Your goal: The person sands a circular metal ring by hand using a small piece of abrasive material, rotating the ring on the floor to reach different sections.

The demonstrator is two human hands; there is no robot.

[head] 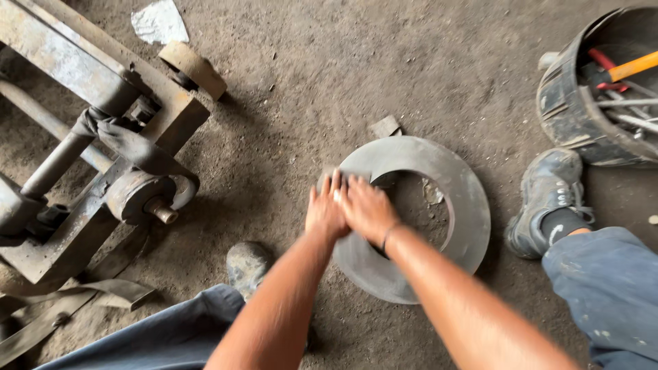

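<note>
A flat grey metal ring (466, 199) lies on the dirt floor in front of me. Both my hands rest side by side on its left edge, palms down, fingers spread and pointing away. My left hand (325, 207) sits at the ring's outer left rim, partly over the ground. My right hand (368, 207) lies on the ring's surface beside it, a thin band on the wrist. Neither hand closes around anything. My arms are blurred by motion.
A rusty metal cart frame with wheels (140, 192) and a strap stands at the left. A black bucket (572, 109) holding tools, including an orange-handled one, sits at the upper right. My shoes (548, 199) (245, 264) flank the ring. A small metal scrap (385, 126) lies behind it.
</note>
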